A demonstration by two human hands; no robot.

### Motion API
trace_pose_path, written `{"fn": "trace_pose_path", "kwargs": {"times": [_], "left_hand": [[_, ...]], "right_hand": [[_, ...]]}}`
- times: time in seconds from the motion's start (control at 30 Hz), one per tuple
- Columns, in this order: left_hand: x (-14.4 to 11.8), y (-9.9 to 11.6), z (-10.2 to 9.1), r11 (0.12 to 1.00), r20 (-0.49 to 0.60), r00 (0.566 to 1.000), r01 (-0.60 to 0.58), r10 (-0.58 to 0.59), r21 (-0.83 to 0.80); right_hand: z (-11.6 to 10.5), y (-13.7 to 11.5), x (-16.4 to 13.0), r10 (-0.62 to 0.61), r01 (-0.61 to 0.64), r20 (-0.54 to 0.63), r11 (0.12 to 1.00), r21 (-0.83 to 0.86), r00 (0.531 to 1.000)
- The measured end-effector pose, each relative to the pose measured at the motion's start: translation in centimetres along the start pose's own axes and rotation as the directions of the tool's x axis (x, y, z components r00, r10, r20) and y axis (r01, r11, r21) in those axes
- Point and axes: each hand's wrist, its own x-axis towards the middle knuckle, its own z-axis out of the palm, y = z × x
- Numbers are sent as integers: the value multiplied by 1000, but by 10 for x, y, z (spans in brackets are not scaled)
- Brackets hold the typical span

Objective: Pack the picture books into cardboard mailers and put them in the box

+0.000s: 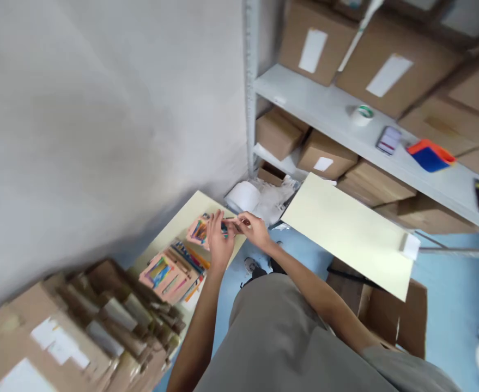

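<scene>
Both hands meet over the far end of the cream table (182, 220): the left hand (218, 239) and right hand (254, 228) pinch a small pencil pack (200, 231) between their fingertips, its contents blurred. One pink pencil set (169, 272) already lies finished nearer on the table, beside stacked cardboard pieces (128, 321); motion blur hides exactly what the fingers grip.

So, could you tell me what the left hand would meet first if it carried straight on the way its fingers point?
Probably the pink packet just beyond the left hand, or the thin item both hands pinch; blur hides depth, so this is uncertain.
</scene>
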Motion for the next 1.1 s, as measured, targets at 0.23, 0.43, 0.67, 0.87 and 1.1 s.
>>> {"fn": "trace_pose_path", "kwargs": {"times": [0.23, 0.43, 0.67, 0.87, 1.1], "left_hand": [[41, 116, 66, 960, 517, 815, -164, 261, -226], [7, 202, 139, 889, 745, 602, 120, 289, -442], [-32, 271, 218, 856, 707, 677, 226, 204, -464], [-59, 318, 285, 798, 630, 762, 285, 146, -530], [-103, 355, 322, 789, 633, 748, 261, 198, -556]], "right_hand": [[-181, -22, -71, -124, 103, -455, 992, -71, 882], [-275, -9, -128, -30, 100, -677, 993, 65, 735], [-345, 15, -181, -146, -32, -904, 984, -173, 403], [-370, 34, -208, -72, 30, -810, 997, -67, 582], [-388, 55, -212, 137, -12, -789, 987, 162, 599]]}}
